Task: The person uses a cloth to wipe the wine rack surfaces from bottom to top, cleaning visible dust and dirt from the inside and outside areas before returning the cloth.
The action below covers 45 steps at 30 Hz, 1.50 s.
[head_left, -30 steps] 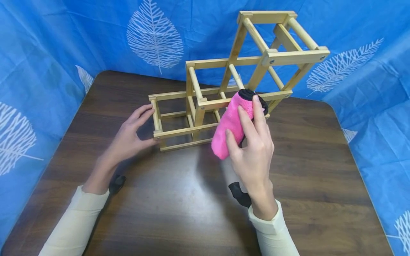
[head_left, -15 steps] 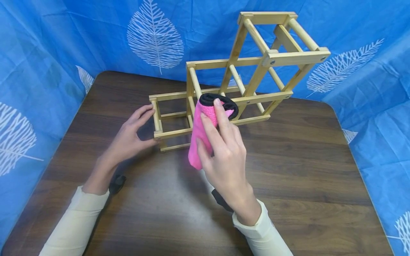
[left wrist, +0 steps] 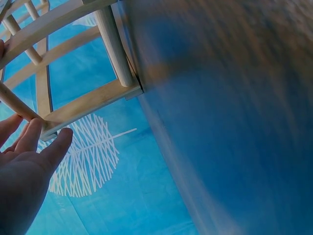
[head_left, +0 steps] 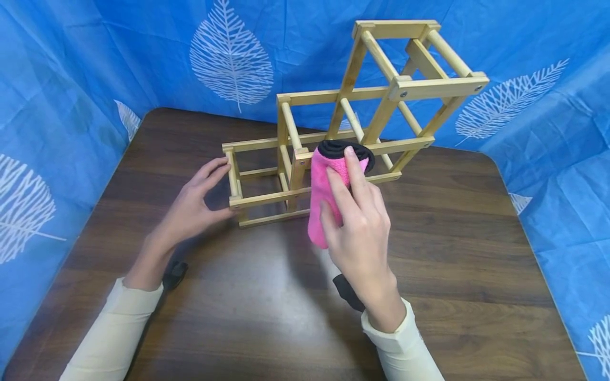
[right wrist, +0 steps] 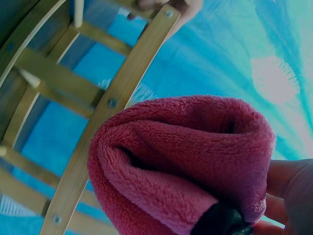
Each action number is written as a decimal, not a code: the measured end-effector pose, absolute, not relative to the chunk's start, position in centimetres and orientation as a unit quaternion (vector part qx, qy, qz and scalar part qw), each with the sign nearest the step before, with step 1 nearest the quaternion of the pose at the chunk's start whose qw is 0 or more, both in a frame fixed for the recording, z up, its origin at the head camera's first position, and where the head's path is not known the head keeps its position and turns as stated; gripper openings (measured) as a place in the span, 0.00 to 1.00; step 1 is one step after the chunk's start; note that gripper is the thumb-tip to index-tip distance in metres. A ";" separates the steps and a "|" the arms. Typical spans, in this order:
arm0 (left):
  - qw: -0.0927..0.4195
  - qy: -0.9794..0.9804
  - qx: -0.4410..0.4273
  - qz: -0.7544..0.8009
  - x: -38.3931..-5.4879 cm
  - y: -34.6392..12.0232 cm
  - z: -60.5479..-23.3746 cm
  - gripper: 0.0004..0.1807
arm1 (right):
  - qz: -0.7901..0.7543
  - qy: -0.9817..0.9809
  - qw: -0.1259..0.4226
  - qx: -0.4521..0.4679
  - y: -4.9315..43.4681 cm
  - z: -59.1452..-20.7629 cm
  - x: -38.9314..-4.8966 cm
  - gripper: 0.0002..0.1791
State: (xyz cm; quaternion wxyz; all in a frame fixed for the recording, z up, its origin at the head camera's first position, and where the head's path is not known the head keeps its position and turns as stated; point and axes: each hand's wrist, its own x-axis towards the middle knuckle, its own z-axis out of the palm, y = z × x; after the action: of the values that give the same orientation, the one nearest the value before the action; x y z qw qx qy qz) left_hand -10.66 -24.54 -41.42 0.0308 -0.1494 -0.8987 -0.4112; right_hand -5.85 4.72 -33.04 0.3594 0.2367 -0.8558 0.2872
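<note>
A stepped wooden rack (head_left: 259,199) of slats and round rods stands on the table, low at the left and tall at the right. My left hand (head_left: 193,203) holds its low left end, fingers at the upper rod and thumb at the front corner. In the left wrist view, fingertips (left wrist: 61,139) meet the rack's corner. My right hand (head_left: 359,230) grips a folded pink fleece cloth (head_left: 321,196) with black edging, against the front slat at the middle step. The right wrist view shows the cloth's thick folds (right wrist: 171,147) over a slat, hiding part of the rack.
The dark wood-grain table (head_left: 476,254) extends in front and to the right of the rack. A blue curtain (head_left: 314,47) with white leaf prints hangs close behind and at both sides. Black wrist straps (head_left: 173,274) show beside the wrists.
My right hand has swept the cloth left along the rack's front, then partway back to the right. My left hand keeps its place, and the rack has barely shifted.
</note>
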 end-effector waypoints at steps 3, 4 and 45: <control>0.027 -0.899 -0.147 -0.412 -10.6 -24.5 -41.4 0.50 | 0.284 -0.857 0.368 0.223 5.7 -33.1 -6.2 0.23; 0.028 -0.898 -0.148 -0.412 -10.6 -24.5 -41.4 0.50 | 0.283 -0.857 0.370 0.220 6.0 -33.1 -6.3 0.23; 0.042 -0.883 -0.170 -0.435 -10.7 -24.7 -41.9 0.49 | 0.297 -0.861 0.409 0.052 15.1 -33.4 -9.8 0.24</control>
State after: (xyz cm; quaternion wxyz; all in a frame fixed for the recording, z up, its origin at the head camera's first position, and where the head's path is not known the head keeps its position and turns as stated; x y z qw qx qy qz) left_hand -10.67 -24.75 -41.86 0.0425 -0.1704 -0.8834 -0.4346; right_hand -9.79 15.10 -33.40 0.4091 0.0522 -0.8613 0.2967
